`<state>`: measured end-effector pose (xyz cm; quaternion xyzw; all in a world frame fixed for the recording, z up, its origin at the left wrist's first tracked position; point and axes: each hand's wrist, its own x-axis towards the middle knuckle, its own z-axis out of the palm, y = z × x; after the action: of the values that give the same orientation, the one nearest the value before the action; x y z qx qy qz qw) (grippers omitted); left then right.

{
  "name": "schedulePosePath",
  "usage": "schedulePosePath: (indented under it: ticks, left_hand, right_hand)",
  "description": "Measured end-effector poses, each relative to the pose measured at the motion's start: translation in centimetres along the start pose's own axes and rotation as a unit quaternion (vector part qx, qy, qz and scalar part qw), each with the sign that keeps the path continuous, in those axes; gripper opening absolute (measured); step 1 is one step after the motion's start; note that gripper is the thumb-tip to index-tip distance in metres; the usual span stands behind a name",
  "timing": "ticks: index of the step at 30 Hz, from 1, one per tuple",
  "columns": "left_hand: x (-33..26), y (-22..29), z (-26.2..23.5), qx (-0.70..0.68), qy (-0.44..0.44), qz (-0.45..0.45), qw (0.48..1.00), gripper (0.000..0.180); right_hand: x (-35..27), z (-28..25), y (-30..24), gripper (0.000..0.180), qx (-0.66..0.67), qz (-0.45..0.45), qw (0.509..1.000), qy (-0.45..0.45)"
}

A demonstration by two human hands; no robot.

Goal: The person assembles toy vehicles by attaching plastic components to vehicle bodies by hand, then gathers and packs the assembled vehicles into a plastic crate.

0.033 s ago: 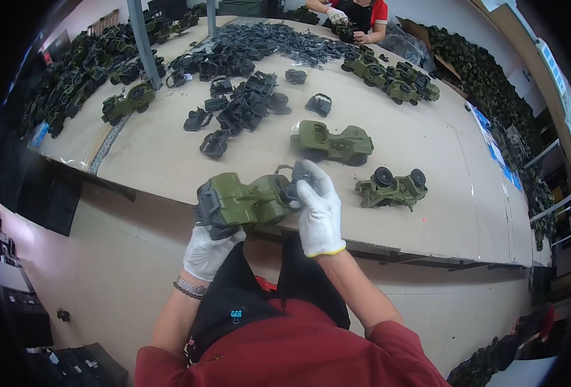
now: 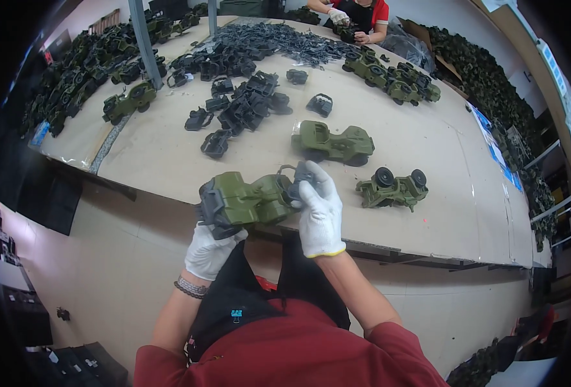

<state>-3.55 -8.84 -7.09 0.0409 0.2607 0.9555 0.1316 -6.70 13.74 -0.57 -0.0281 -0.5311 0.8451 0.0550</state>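
Just over the table's near edge, a green toy jeep [image 2: 247, 198] is held tilted in the air. My left hand [image 2: 212, 253], in a white glove, grips it from below at its left end, beside a dark grey part; some of its fingers are hidden under the jeep. My gloved right hand [image 2: 321, 216] pinches a dark grey plastic part [image 2: 294, 182] with a thin frame against the jeep's right end. How far the part is seated cannot be seen. Beyond the hands, another green toy jeep [image 2: 335, 143] stands on its wheels.
A toy jeep [image 2: 393, 189] lies wheels-up at right on the table [image 2: 466, 213]. Dark grey parts [image 2: 243, 106] are heaped centre-left, with thin pieces [image 2: 279, 40] behind. A metal post [image 2: 145, 45] rises at left. Across the table a co-worker [image 2: 356, 19] handles a dark piece.
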Motion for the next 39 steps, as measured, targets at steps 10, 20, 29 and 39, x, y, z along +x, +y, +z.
schedulePosePath:
  ticks: [10,20,29,39]
  left_hand:
    - [3.5,-3.2,1.4,0.314,0.048,0.195,0.928,0.083]
    - [3.2,-1.4,5.1,0.06,0.131,0.116,0.983,0.066]
    - [2.8,-2.9,5.0,0.158,0.141,0.085,0.974,0.051]
    - [1.8,-3.4,6.8,0.24,0.103,0.091,0.961,0.048]
  right_hand:
    - [-2.0,-1.2,1.1,0.057,0.101,0.02,0.995,-0.02]
    - [-1.4,-8.9,-2.6,0.051,-0.661,-0.079,0.746,0.001]
    - [0.7,-7.0,-0.6,0.06,-0.736,-0.257,0.621,-0.079]
    - [-2.9,-2.1,-0.7,0.058,-0.423,-0.252,0.849,-0.192]
